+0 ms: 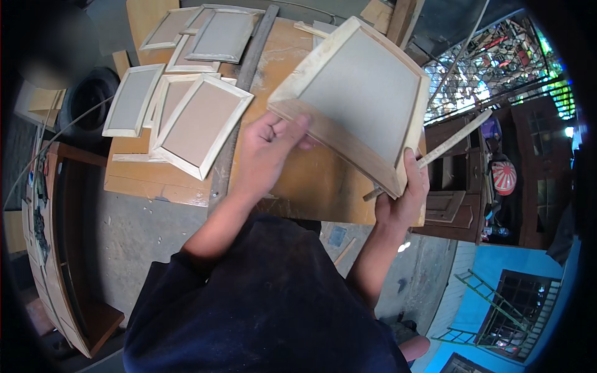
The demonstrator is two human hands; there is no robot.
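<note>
A wooden picture frame with a grey panel (367,84) is raised and tilted above the workbench, held between both hands. My left hand (273,140) is closed on its near rail, close to the left corner, with the thumb on top. My right hand (404,189) grips the near right corner, its thumb along the side rail. Beneath that hand, a thin wooden strip (457,138) sticks out to the right; whether the hand touches it I cannot tell. Left of my hands, several similar frames (202,124) lie overlapping on the bench.
The orange-brown workbench top (149,180) has a long dark wooden bar (247,68) across it. A brown wooden cabinet carcass (74,261) stands at the left, near a black tire (87,102). Dark wooden furniture (457,168) stands at the right, and a green ladder (491,295) is by the blue wall.
</note>
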